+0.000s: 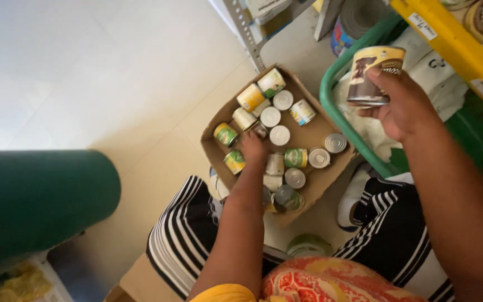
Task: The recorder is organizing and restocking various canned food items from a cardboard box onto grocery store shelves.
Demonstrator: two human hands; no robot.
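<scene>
Where pale floor tiles point(113, 84) meet metal shelving point(241, 28), an open cardboard box point(308, 137) holds many tins. Left hand point(252, 148) reaches down among them; grip indiscernible. Right hand point(401, 106), raised near the yellow shelf point(454, 42), clasps a brown can point(373, 75).

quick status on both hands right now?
Left hand: down in the cardboard box among the cans; grip cannot be told.
Right hand: closed around a brown and cream can, raised.
</scene>
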